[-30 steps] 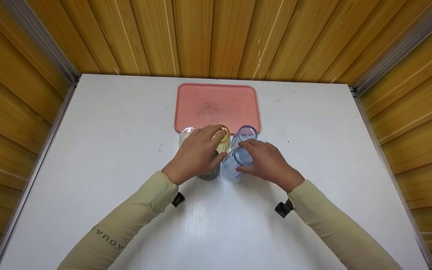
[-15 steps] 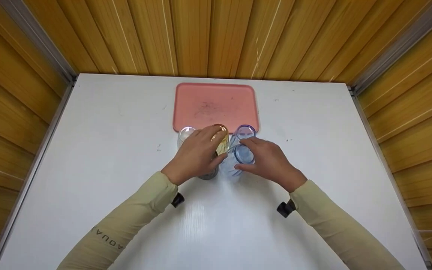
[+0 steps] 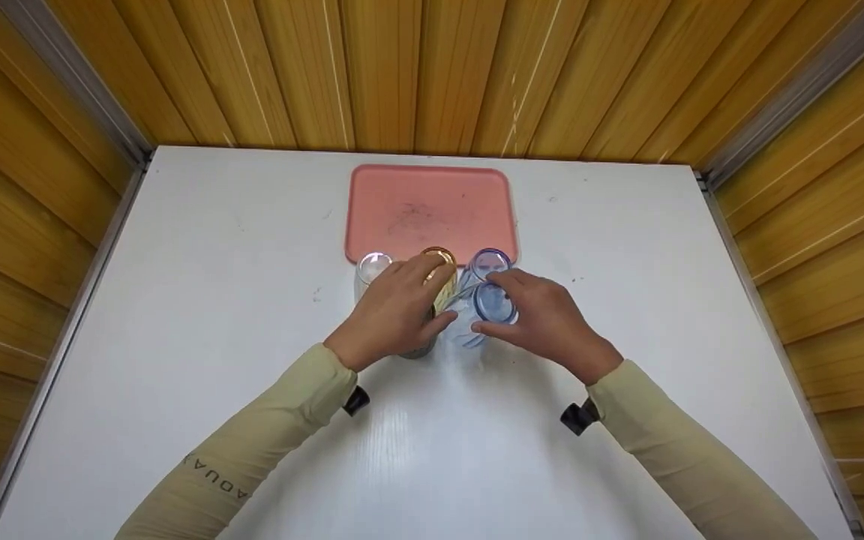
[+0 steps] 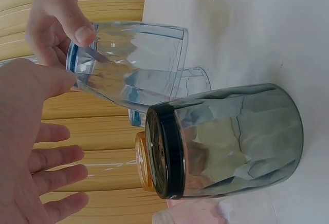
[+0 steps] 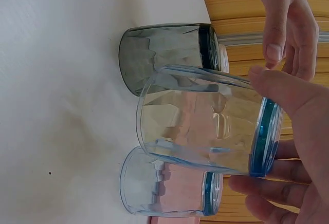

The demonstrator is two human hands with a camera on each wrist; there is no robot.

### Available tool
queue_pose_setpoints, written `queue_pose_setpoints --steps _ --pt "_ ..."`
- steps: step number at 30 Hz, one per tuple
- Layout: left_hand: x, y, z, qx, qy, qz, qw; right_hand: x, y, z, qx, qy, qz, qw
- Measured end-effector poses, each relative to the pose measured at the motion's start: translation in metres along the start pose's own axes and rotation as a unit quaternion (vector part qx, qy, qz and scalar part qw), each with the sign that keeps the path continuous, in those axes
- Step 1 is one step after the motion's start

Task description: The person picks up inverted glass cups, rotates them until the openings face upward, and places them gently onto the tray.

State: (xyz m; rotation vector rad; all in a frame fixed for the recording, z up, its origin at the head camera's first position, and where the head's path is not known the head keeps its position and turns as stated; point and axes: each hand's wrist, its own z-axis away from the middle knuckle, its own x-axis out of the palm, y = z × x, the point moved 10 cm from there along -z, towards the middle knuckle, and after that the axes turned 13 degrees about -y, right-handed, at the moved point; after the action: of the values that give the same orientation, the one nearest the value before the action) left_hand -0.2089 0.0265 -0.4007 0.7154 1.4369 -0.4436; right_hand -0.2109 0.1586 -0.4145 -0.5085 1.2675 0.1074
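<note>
You have the worktop (image 3: 214, 262) stretching wide to the left, right and near side, with a panelled wall (image 3: 394, 75) along its far edge; the pink tray (image 3: 417, 195) lies toward that edge, just behind the glasses; your right hand (image 3: 548, 319) is clamped around the coloured upper end of the blue glass (image 3: 494, 302), whose lower rim looks lifted; your left hand (image 3: 394, 307) has its fingers apart, close above the grey glass (image 4: 241, 142); a second blue glass (image 3: 490, 261), a yellow glass (image 3: 441, 253) and a clear glass (image 3: 373, 264) stand on the far side.
</note>
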Motion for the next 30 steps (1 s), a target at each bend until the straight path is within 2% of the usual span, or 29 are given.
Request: queue_pose_setpoints --steps 8,17,30 --pt "0.005 0.004 0.000 0.017 -0.012 0.007 0.9998 -0.016 -0.004 0.011 -0.052 0.073 0.002 0.996" --pt "0.012 0.005 -0.002 0.014 -0.041 0.017 0.9989 -0.026 -0.008 0.018 -0.093 0.125 -0.013 0.988" --pt "0.012 0.007 -0.001 0.019 -0.036 0.032 0.9987 -0.034 -0.012 0.022 -0.127 0.164 -0.039 0.977"
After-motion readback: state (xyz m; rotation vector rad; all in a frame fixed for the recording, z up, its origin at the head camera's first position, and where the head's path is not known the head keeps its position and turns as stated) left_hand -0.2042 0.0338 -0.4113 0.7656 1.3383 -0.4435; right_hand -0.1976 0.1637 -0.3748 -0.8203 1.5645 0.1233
